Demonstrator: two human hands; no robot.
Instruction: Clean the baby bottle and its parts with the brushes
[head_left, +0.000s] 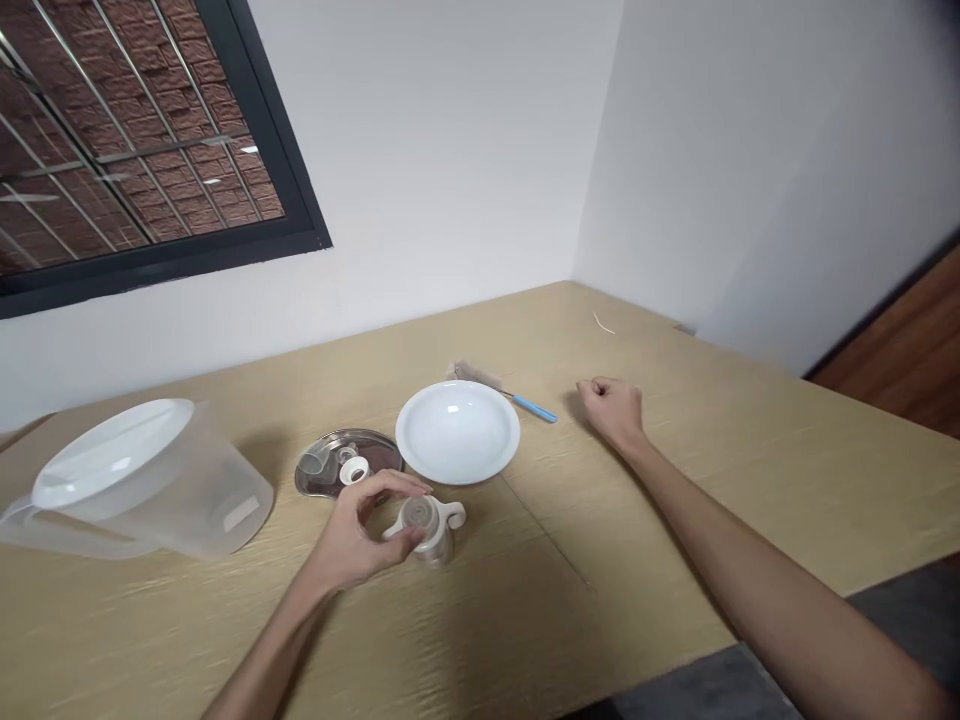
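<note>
My left hand (371, 535) is curved around a small clear bottle (435, 545) with a white two-handled collar, thumb and fingers on its sides. The bottle stands upright on the table in front of a white bowl (457, 432). My right hand (613, 408) rests as a loose fist on the table, right of the bowl, with nothing visible in it. Left of the bowl is a metal tray (306, 488) holding a clear cup (321, 462), a white ring (355, 471) and a small clear part (346, 453).
A large translucent pitcher (202, 500) with a white lid lies at the left. Behind the bowl is a brush with a blue handle (535, 408). A thin wire brush (551, 538) lies right of the bottle, and a white strip (602, 323) is farther back.
</note>
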